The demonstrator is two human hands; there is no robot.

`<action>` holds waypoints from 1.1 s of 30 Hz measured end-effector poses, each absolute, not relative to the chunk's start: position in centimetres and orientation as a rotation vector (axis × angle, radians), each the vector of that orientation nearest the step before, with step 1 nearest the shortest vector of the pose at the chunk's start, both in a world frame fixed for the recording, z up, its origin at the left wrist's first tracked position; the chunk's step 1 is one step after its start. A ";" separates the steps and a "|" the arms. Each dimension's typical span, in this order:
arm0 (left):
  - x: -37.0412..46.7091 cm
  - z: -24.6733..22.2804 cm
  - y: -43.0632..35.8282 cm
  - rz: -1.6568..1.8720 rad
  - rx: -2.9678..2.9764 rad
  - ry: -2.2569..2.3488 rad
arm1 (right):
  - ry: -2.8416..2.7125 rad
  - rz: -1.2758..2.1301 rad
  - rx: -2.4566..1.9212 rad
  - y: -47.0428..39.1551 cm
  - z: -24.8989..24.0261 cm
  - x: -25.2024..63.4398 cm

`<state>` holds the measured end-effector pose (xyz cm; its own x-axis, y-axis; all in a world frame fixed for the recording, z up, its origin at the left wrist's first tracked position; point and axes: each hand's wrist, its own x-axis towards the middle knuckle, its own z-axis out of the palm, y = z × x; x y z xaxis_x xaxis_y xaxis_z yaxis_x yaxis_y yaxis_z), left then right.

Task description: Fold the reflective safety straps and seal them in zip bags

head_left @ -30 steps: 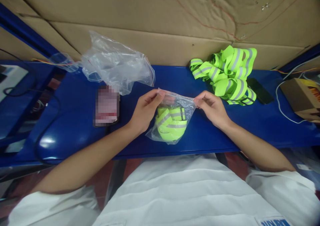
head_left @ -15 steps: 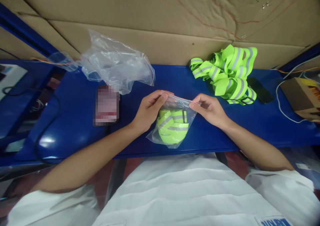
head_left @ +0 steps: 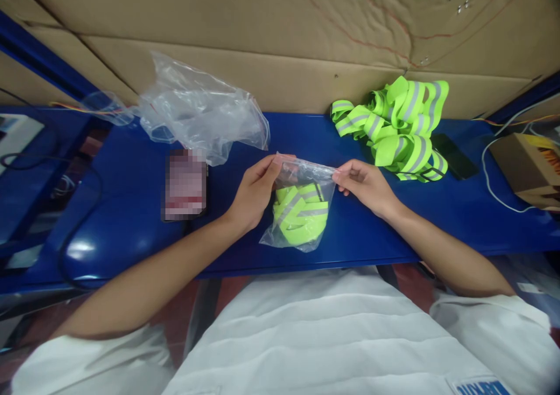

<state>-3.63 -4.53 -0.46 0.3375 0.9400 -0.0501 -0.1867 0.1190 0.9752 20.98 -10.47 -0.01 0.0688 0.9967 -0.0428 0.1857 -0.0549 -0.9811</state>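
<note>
One clear bag at front of blue table, one folded strap bundle inside. Left hand pinches one mouth corner, right hand other. Seal state unclear. Risk: uneven pull could split thin film; gapped mouth could spill contents. Outward: one strap heap, strands uncountable; one plastic pile, bag count unclear; one dark slab.

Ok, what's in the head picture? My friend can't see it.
The left hand and right hand pinch the top of a clear bag with a lime strap bundle inside, at a blue table. Behind the bag, more straps lie right, crumpled plastic left.
</note>
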 end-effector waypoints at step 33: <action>-3.7 0.2 -5.1 1.036 1.307 0.831 | -1.383 1.033 -1.352 -10.7 -0.3 20.4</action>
<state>-3.73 -5.11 0.25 0.3453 0.9355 0.0754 -0.1296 -0.0320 0.9910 20.44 -10.70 -0.32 0.0189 0.9984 0.0530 0.2324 0.0471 -0.9715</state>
